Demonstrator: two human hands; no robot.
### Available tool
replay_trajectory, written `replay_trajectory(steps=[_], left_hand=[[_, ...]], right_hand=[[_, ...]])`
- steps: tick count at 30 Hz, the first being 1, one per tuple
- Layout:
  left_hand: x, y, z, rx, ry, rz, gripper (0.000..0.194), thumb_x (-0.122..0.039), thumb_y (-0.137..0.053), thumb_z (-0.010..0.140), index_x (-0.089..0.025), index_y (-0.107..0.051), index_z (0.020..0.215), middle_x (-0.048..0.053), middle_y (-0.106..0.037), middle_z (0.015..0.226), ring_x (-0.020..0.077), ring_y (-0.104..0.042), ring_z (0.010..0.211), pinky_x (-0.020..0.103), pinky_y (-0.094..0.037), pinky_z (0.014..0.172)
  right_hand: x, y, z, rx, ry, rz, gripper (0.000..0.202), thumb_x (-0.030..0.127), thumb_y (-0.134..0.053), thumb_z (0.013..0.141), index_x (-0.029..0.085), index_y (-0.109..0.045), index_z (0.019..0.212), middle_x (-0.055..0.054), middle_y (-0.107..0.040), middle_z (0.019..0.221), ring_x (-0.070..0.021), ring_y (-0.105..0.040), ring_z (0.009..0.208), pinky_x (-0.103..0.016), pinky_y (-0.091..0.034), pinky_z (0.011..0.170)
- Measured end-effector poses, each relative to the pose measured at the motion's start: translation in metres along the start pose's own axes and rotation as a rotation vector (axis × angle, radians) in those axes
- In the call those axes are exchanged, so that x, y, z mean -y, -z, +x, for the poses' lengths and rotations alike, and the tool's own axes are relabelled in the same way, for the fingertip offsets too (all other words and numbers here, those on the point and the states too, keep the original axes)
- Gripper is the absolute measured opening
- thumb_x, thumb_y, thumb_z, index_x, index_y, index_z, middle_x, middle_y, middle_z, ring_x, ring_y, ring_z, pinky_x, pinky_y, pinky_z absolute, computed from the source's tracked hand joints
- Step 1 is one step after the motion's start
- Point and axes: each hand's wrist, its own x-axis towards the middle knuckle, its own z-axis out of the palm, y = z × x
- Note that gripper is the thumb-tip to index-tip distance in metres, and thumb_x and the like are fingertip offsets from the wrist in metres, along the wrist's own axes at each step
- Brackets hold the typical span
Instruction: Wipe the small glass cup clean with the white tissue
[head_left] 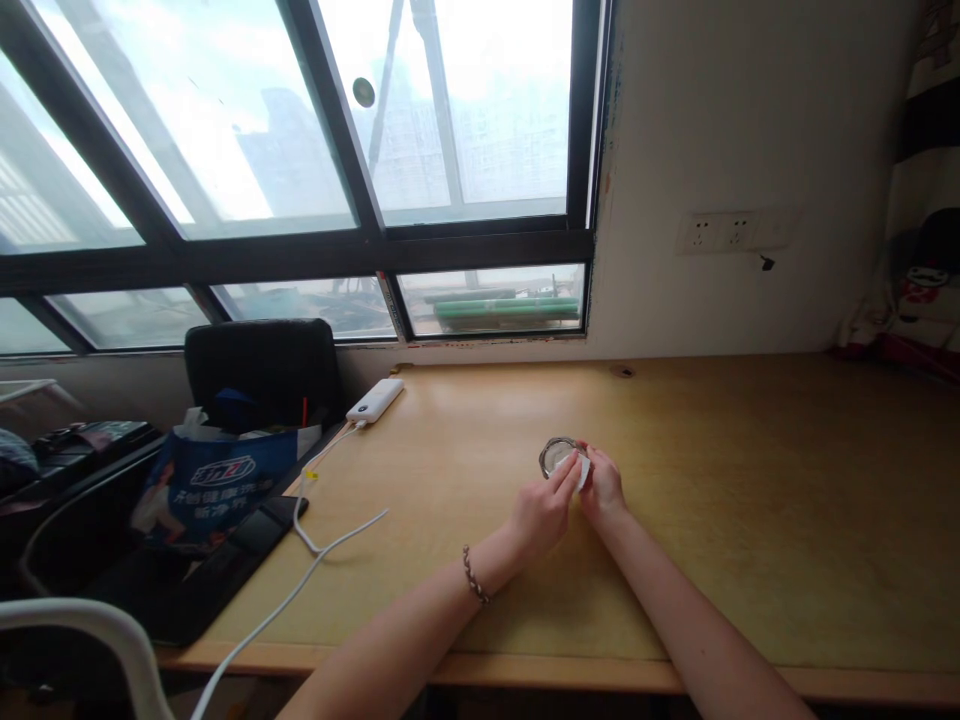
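Note:
My right hand (604,487) is closed on the right side of a small round object (555,455) with a dark, shiny, ornate rim and a pale middle; its exact kind is unclear. My left hand (541,512), with a braided bracelet (474,575) on its wrist, presses its fingers together over a piece of white tissue (584,471) against the round object's face. Both hands meet above the wooden desk (750,520). My fingers hide the lower right part of the object and much of the tissue.
A white power bank (375,401) lies near the desk's left edge, with a white cable (277,590) running toward the front. Left of the desk, a black chair (262,365) holds a blue bag (217,485). Behind are a window and a wall socket (720,232).

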Motion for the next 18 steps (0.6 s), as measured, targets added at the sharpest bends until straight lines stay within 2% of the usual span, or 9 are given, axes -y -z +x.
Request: replay_trajectory(steps=[5,8,10,14,18], left_hand=[[0.003,0.006,0.002,0.05,0.074,0.014,0.06,-0.011,-0.036,0.073,-0.019,-0.024,0.131,0.01,-0.03,0.134,0.0196,-0.057,0.093,0.029,-0.05,0.072],[0.009,0.01,0.005,0.032,0.145,0.014,0.059,-0.01,-0.037,0.073,-0.02,-0.025,0.131,0.009,-0.03,0.135,0.0201,-0.055,0.097,0.029,-0.05,0.075],[0.014,0.011,0.007,0.012,0.201,0.018,0.059,-0.008,-0.038,0.073,-0.02,-0.027,0.13,0.009,-0.032,0.133,0.0205,-0.054,0.099,0.029,-0.049,0.076],[0.025,0.009,0.007,0.013,0.318,0.03,0.06,-0.005,-0.04,0.071,-0.021,-0.03,0.128,0.008,-0.039,0.13,0.0194,-0.056,0.095,0.028,-0.047,0.079],[0.029,0.002,0.005,0.051,0.352,0.053,0.06,-0.004,-0.041,0.069,-0.018,-0.033,0.126,0.009,-0.044,0.125,0.0201,-0.057,0.093,0.028,-0.047,0.078]], right_hand=[[0.004,-0.004,-0.006,0.029,-0.018,-0.085,0.017,0.022,-0.063,0.062,0.013,-0.057,0.076,0.001,-0.059,0.059,-0.01,-0.053,0.048,-0.018,-0.042,0.041],[0.006,-0.009,-0.011,0.097,-0.047,-0.131,0.016,0.022,-0.063,0.062,0.013,-0.058,0.074,0.002,-0.056,0.054,-0.0081,-0.05,0.043,-0.016,-0.038,0.037],[0.007,-0.012,-0.014,0.115,-0.064,-0.144,0.015,0.022,-0.063,0.063,0.013,-0.058,0.074,0.001,-0.057,0.055,-0.0089,-0.052,0.045,-0.016,-0.04,0.039],[0.009,-0.013,-0.014,0.045,-0.066,-0.133,0.013,0.018,-0.06,0.064,0.012,-0.059,0.075,-0.002,-0.06,0.06,-0.0112,-0.055,0.049,-0.019,-0.043,0.042],[0.014,-0.011,-0.009,-0.033,-0.026,-0.103,0.009,0.014,-0.057,0.065,0.012,-0.058,0.074,0.0,-0.06,0.057,-0.0106,-0.054,0.047,-0.018,-0.042,0.04]])
